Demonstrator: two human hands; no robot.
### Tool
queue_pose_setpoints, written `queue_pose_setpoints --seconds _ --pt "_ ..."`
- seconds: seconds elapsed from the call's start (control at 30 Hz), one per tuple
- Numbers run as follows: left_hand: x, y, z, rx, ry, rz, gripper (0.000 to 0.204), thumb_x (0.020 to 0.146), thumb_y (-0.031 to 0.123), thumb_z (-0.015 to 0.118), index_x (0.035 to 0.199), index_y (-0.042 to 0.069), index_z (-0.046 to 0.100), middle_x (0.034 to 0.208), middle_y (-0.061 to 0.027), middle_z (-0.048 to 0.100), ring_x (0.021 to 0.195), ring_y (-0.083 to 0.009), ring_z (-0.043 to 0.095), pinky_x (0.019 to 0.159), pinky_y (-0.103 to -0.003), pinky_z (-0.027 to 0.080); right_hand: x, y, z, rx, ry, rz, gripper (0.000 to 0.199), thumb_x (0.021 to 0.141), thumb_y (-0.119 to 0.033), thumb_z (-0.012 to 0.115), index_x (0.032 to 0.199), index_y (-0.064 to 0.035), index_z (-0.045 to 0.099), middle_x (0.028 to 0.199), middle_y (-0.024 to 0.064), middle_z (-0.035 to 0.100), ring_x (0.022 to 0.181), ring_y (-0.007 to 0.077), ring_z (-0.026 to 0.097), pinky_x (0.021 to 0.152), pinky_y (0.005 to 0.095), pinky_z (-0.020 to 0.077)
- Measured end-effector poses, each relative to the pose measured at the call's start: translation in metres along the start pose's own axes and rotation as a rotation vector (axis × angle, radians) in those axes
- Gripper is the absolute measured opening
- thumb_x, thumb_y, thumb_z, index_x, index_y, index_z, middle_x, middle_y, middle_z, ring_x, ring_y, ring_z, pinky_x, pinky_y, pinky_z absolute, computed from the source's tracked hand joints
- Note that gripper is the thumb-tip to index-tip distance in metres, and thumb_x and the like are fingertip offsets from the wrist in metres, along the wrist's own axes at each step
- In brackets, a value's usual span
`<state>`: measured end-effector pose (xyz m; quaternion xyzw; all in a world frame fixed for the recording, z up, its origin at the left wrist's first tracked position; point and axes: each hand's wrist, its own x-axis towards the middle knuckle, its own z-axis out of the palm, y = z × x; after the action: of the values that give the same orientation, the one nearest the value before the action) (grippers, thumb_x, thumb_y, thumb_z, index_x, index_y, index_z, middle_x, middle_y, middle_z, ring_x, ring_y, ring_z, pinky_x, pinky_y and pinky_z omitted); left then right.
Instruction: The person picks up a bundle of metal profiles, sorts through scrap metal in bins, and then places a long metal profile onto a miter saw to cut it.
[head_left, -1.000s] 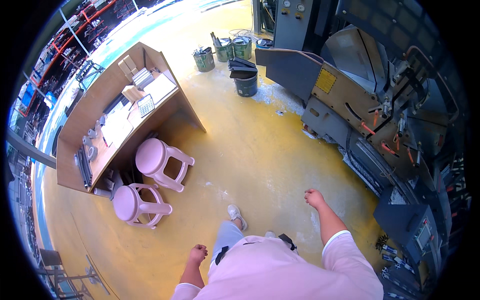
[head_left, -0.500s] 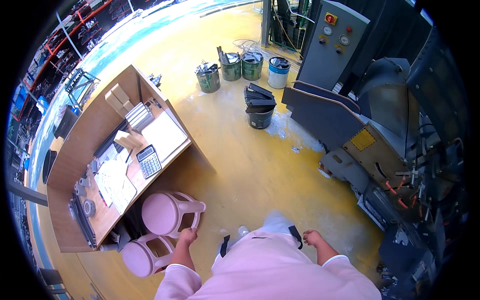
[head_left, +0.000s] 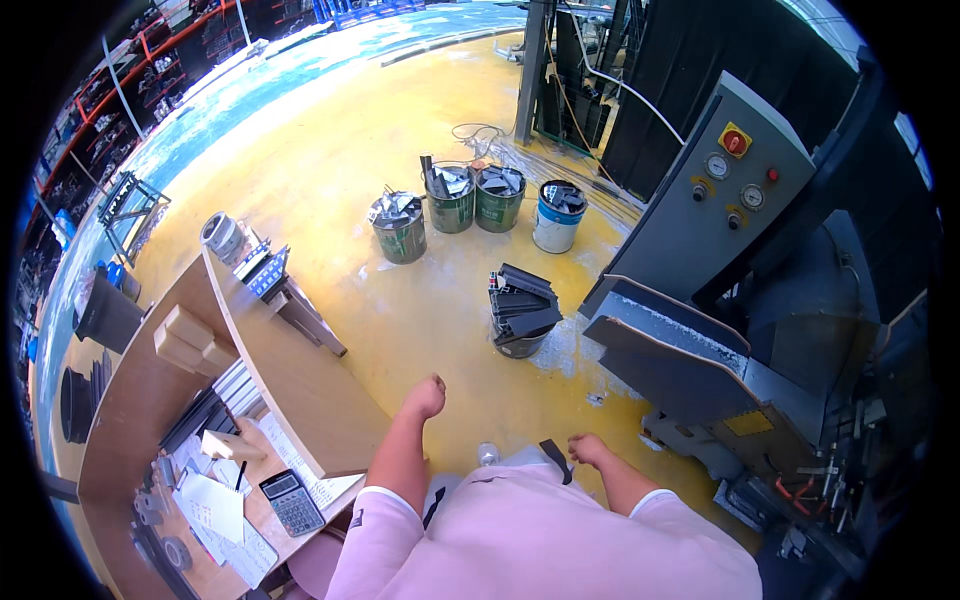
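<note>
My left hand (head_left: 427, 396) is held out in front of my body, just right of the wooden desk's side panel (head_left: 290, 380). Its fingers are curled in and nothing shows in them. My right hand (head_left: 588, 450) hangs in front of my right side, its fingers loosely bent and a little apart, also without anything in it. Neither hand touches a thing. Ahead of both stands a bucket (head_left: 520, 346) filled with dark profile offcuts (head_left: 526, 300). On the desk are a calculator (head_left: 292, 502), papers (head_left: 215, 505) and pale wooden blocks (head_left: 190, 340).
Several buckets of metal scraps, including a green one (head_left: 452, 212) and a blue-and-white one (head_left: 555, 230), stand farther off. A grey control cabinet (head_left: 715, 200) and dark machine (head_left: 690, 350) flank the right. A pink stool (head_left: 315, 565) shows partly under the desk. Yellow floor (head_left: 450, 320) lies ahead.
The view has moved forward past the desk, bringing the buckets and machine closer. My left hand has swung forward and up, away from beside the pink stools, which are now mostly hidden.
</note>
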<state>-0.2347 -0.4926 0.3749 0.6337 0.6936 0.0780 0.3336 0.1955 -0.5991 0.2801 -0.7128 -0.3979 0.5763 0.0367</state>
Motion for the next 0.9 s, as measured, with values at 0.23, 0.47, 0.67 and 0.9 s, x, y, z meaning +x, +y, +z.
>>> queue_pose_setpoints --seconds 0.23,0.47,0.67,0.9 --pt "0.123 -0.107 -0.088 0.018 -0.056 -0.481 0.032 0.084 0.012 0.05 0.11 -0.001 0.065 0.114 -0.0225 0.064 0.106 -0.0367 0.062 0.089 -0.042 0.05 0.12 -0.405 -0.035 -0.155 0.059 -0.611 0.031 0.092 -0.018 0.055 0.117 -0.0006 0.06 0.097 0.0075 0.069 0.075 0.0132 0.062 0.069 0.0282 0.0499" --pt "0.149 -0.188 -0.092 -0.368 -0.073 -0.418 0.034 0.088 0.022 0.048 0.105 0.0 0.068 0.111 -0.0223 0.065 0.103 -0.0386 0.062 0.09 -0.042 0.049 0.243 -0.447 -0.01 0.037 -0.095 -0.211 0.03 0.093 -0.016 0.052 0.12 -0.0035 0.057 0.09 0.0051 0.065 0.069 0.0125 0.06 0.056 0.0271 0.0477" --pt "0.136 -0.272 -0.12 -0.212 -0.231 -0.746 0.038 0.09 0.028 0.047 0.107 0.001 0.067 0.111 -0.0223 0.065 0.102 -0.0388 0.062 0.09 -0.043 0.049 0.292 -0.339 -0.054 -0.33 -0.291 0.37 0.024 0.085 -0.012 0.058 0.108 -0.0055 0.06 0.08 0.0068 0.063 0.059 0.0187 0.059 0.048 0.0308 0.0442" --pt "0.271 -0.276 -0.154 -0.374 0.021 -0.875 0.037 0.09 0.027 0.046 0.102 0.002 0.069 0.108 -0.022 0.065 0.099 -0.0392 0.063 0.088 -0.046 0.049 0.416 -0.491 -0.067 -0.276 -0.293 0.281 0.028 0.089 -0.015 0.054 0.116 -0.0078 0.057 0.084 0.0059 0.063 0.061 0.0171 0.059 0.05 0.0292 0.0454"
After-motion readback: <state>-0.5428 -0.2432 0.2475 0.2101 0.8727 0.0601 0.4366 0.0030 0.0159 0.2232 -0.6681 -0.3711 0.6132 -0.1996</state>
